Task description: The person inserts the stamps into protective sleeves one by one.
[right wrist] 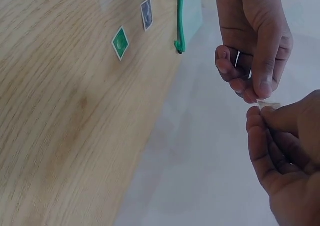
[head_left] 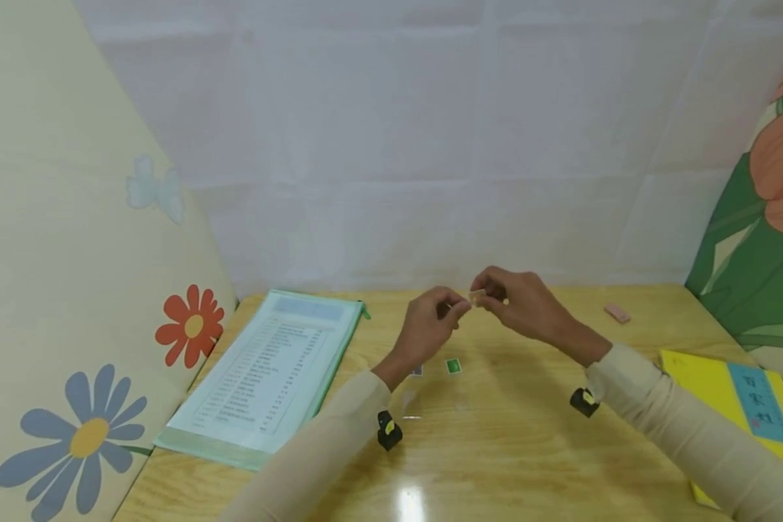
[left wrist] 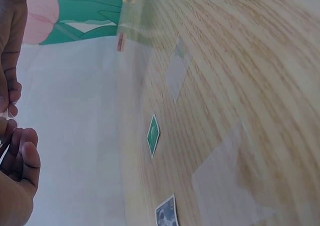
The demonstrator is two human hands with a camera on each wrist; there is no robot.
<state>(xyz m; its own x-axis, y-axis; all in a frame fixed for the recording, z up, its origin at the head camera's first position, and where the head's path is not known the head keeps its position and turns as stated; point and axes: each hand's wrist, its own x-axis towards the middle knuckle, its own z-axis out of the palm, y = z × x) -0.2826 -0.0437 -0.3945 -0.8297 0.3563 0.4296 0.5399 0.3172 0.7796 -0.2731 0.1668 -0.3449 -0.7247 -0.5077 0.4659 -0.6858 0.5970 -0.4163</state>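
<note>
Head view: small pale piece held up beyond green stamp, pinched by fingers of right hand; long axis unclear. Left hand meets its left edge, fingers narrow; cannot tell if gripping. Right of stamp: yellow book, blue label apparently "百家姓". Left: folder, print illegible.

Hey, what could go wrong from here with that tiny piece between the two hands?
First, the small piece might bend or tear, since fingertips of both the left hand and right hand meet at it. Second, it is held above the table, so it could slip and drop. Third, the small green picture and dark picture lie below, and a lowered sleeve could brush them aside.
</note>
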